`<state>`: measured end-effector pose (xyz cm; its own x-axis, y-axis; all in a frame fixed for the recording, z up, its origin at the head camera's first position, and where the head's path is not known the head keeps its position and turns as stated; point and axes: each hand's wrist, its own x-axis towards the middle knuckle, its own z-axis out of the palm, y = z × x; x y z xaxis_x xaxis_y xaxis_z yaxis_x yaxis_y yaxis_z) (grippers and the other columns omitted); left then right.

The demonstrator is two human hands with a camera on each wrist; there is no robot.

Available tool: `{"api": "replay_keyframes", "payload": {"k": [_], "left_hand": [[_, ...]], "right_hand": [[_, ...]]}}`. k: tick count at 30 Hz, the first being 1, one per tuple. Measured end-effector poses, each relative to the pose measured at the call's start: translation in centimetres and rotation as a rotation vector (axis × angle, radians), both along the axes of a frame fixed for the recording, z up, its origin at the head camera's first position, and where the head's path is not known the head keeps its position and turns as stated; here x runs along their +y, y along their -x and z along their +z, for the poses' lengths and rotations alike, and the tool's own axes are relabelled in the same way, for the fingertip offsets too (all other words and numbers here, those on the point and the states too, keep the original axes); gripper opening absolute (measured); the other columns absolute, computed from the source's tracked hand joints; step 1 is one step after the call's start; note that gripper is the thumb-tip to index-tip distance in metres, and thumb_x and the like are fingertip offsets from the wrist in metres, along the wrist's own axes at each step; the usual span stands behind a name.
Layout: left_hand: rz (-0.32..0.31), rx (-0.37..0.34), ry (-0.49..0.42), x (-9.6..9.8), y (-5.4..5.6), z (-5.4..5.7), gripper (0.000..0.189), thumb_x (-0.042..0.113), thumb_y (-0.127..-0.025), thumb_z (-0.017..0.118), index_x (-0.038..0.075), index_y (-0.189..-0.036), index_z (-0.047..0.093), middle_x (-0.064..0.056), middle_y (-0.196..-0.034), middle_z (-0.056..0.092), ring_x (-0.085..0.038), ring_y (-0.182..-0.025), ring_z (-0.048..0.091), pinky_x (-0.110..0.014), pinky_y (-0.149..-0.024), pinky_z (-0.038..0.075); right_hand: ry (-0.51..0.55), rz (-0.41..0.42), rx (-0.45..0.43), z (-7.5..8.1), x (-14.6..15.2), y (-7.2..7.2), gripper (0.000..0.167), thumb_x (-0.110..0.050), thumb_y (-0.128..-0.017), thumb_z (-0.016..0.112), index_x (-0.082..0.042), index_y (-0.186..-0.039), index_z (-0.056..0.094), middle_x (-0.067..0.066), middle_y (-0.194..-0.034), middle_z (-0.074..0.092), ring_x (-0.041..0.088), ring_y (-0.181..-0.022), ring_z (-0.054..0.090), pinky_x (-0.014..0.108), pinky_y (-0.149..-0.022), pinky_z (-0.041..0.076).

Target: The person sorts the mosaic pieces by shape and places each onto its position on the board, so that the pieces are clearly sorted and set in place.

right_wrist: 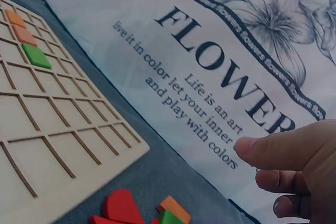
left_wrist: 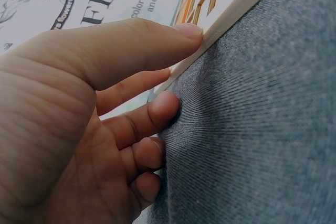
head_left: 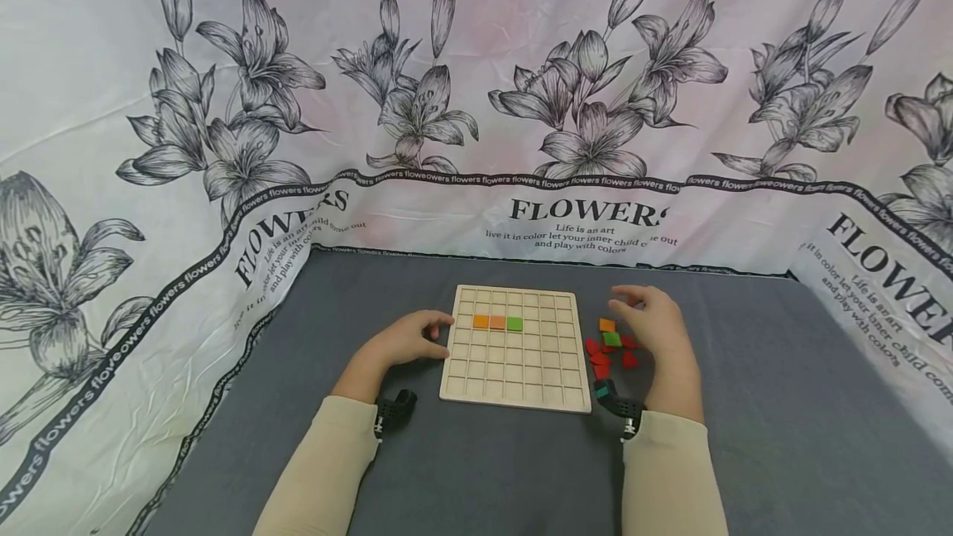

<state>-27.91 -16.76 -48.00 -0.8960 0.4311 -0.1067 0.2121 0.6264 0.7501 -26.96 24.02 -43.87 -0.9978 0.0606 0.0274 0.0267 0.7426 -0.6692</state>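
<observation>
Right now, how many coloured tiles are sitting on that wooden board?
3, side by side in one row on the wooden board: an orange tile leftmost in the head view, a salmon tile next, then a green tile. None on the board appears hidden.

Screened at the back and both sides by a white fabric curtain [head_left: 484, 48], tinted pale pink, printed with black line-drawn lilies [head_left: 591, 141]. Banded lower down in a wavy black border [head_left: 476, 179] repeating "flowers" in white; lettered beneath with a large "FLOWERS" heading [head_left: 584, 210] and smaller lines. Meets a dark grey cloth surface [head_left: 506, 478], finely ribbed up close. Lit softly.
</observation>
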Motion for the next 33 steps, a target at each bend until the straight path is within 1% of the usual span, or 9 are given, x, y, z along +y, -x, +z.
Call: {"api": "replay_keyframes", "payload": {"k": [4, 8, 10, 13, 16, 18, 25, 29, 33], "left_hand": [[0.001, 0.000, -0.007, -0.1, 0.1, -0.1, 0.058, 0.014, -0.087, 0.083, 0.006, -0.140, 0.060, -0.007, -0.093, 0.050, -0.020, -0.079, 0.047, -0.035, -0.070, 0.039], [0.001, 0.007, -0.016, -0.2, 0.4, -0.5, 0.059, 0.014, -0.086, 0.084, 0.006, -0.140, 0.061, -0.007, -0.092, 0.051, -0.020, -0.078, 0.047, -0.035, -0.069, 0.039], [0.000, 0.011, -0.016, -0.2, 0.5, -0.6, 0.059, 0.015, -0.086, 0.085, 0.006, -0.140, 0.061, -0.007, -0.092, 0.051, -0.020, -0.078, 0.047, -0.035, -0.069, 0.039], [0.002, 0.011, -0.014, -0.2, 0.5, -0.6, 0.059, 0.015, -0.086, 0.085, 0.006, -0.140, 0.061, -0.006, -0.092, 0.051, -0.020, -0.079, 0.047, -0.035, -0.070, 0.039], [0.002, 0.010, -0.012, -0.2, 0.4, -0.6, 0.059, 0.015, -0.086, 0.084, 0.006, -0.140, 0.061, -0.006, -0.092, 0.051, -0.020, -0.079, 0.047, -0.035, -0.071, 0.039], [0.003, 0.008, -0.015, -0.2, 0.4, -0.5, 0.059, 0.015, -0.086, 0.085, 0.006, -0.140, 0.061, -0.006, -0.092, 0.051, -0.020, -0.079, 0.047, -0.035, -0.071, 0.039], [0.003, 0.007, -0.008, -0.2, 0.3, -0.5, 0.058, 0.015, -0.087, 0.084, 0.007, -0.140, 0.061, -0.006, -0.091, 0.051, -0.020, -0.078, 0.047, -0.035, -0.070, 0.039], [0.009, 0.004, -0.002, -0.1, 0.4, -0.6, 0.059, 0.015, -0.086, 0.084, 0.007, -0.140, 0.061, -0.006, -0.091, 0.051, -0.019, -0.078, 0.047, -0.034, -0.070, 0.039], [0.012, 0.000, -0.002, -0.1, 0.3, -0.7, 0.059, 0.015, -0.087, 0.084, 0.007, -0.141, 0.061, -0.006, -0.092, 0.051, -0.019, -0.078, 0.047, -0.035, -0.070, 0.039]], "right_hand": [[0.009, -0.030, -0.027, -0.3, 1.1, -0.1, 0.047, -0.027, -0.104, 0.062, -0.003, -0.144, 0.058, 0.021, -0.122, 0.055, 0.036, -0.100, 0.058, 0.046, -0.076, 0.047], [0.031, -0.059, -0.072, -0.8, 2.5, -0.3, 0.051, -0.026, -0.104, 0.062, -0.004, -0.149, 0.052, 0.024, -0.127, 0.054, 0.039, -0.105, 0.065, 0.050, -0.083, 0.049], [0.032, -0.097, -0.107, -1.1, 3.3, -0.4, 0.055, -0.026, -0.104, 0.063, -0.003, -0.151, 0.049, 0.028, -0.131, 0.053, 0.042, -0.114, 0.061, 0.056, -0.089, 0.047], [0.034, -0.184, -0.178, -1.4, 4.3, -0.7, 0.061, -0.026, -0.102, 0.065, -0.003, -0.154, 0.044, 0.034, -0.141, 0.047, 0.050, -0.127, 0.048, 0.064, -0.099, 0.041], [0.030, -0.260, -0.241, -1.7, 5.0, -1.1, 0.064, -0.024, -0.100, 0.067, -0.001, -0.155, 0.041, 0.037, -0.151, 0.035, 0.056, -0.137, 0.034, 0.067, -0.107, 0.032], [0.021, -0.283, -0.268, -1.9, 5.4, -1.2, 0.062, -0.022, -0.100, 0.067, 0.000, -0.153, 0.043, 0.037, -0.154, 0.031, 0.057, -0.140, 0.029, 0.067, -0.110, 0.029], [-0.009, -0.269, -0.293, -2.6, 5.7, -1.0, 0.060, -0.022, -0.098, 0.070, -0.006, -0.152, 0.048, 0.036, -0.157, 0.027, 0.058, -0.142, 0.025, 0.067, -0.111, 0.026], [-0.031, -0.243, -0.298, -2.8, 5.7, -0.9, 0.055, -0.025, -0.099, 0.068, -0.009, -0.150, 0.052, 0.035, -0.157, 0.029, 0.058, -0.140, 0.027, 0.068, -0.110, 0.027], [-0.050, -0.235, -0.281, -3.0, 5.7, -0.8, 0.049, -0.026, -0.100, 0.066, -0.008, -0.145, 0.058, 0.034, -0.154, 0.034, 0.057, -0.137, 0.031, 0.068, -0.107, 0.031]]}}
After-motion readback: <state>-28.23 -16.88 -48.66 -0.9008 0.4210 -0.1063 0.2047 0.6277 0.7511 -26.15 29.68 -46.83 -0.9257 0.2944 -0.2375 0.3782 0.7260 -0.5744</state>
